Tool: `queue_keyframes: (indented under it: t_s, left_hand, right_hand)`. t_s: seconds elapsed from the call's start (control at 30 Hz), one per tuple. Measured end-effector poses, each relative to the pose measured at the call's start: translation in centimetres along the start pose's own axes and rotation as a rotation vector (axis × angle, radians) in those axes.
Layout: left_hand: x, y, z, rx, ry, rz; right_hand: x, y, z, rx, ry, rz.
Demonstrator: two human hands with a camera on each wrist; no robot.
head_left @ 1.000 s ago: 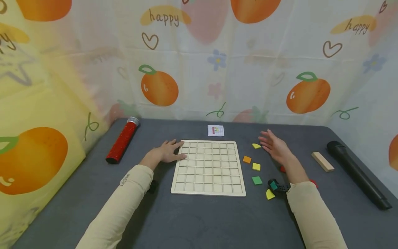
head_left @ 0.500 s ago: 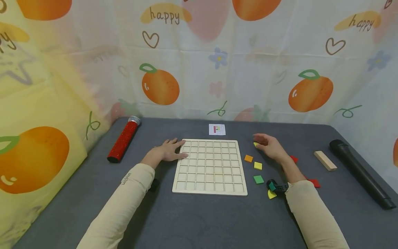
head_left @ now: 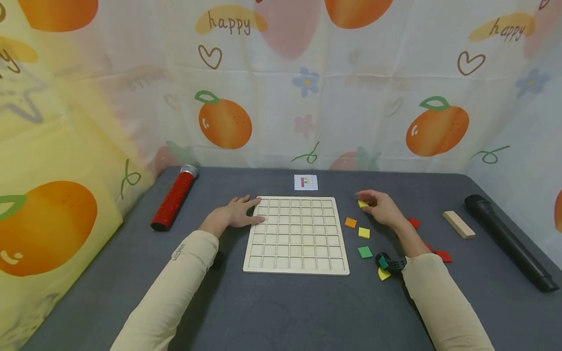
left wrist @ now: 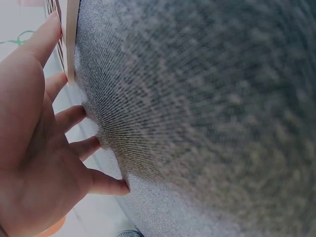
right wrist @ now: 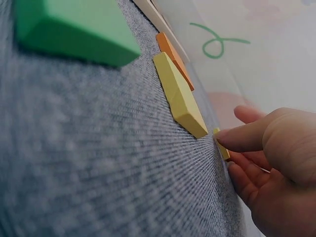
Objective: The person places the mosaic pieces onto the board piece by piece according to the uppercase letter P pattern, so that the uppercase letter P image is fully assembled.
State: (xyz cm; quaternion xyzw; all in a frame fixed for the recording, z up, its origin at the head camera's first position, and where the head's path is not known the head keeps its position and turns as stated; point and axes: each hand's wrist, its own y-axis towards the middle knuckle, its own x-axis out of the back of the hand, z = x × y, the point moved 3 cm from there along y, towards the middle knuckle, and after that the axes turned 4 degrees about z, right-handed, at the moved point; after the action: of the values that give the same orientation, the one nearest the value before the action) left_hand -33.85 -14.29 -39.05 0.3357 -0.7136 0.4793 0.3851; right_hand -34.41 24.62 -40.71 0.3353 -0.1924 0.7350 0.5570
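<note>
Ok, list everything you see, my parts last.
Table: one, grey, beneath
Grid board: one, pale wood, mid-table
Pattern card: one, white, beyond the board
Square tiles: three, orange, yellow, green, right of board
Held tile: one, yellow, pinched by the right hand
Curved tile: one, yellow, by the wrist device
Red tiles: at least two, red, beside right sleeve
Wooden block: one, pale, farther right
Tubular object: one, black, far right
Microphone: one, red and silver, far left
Backdrop: one, white and yellow, behind
Wrist device: one, black, right wrist
Dark object: one, black, behind left sleeve
Left hand: one, bare, at board's left edge
Right hand: one, bare, right of board
Sleeves: two, cream, on forearms
</note>
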Motion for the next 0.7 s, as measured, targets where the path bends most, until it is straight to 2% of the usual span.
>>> queue_keyframes:
  t_s: [0.43,0.7]
  left_hand:
    - [0.0,0.15,-0.04,0.0,0.011,0.022]
    - [0.1,-0.11,0.01,0.001,0.003,0.034]
  right_hand:
    - [-0.01,-0.08,-0.27,-0.044,-0.004,0.032]
    - [-0.27,-0.04,-0.22,0.004,0.024,0.024]
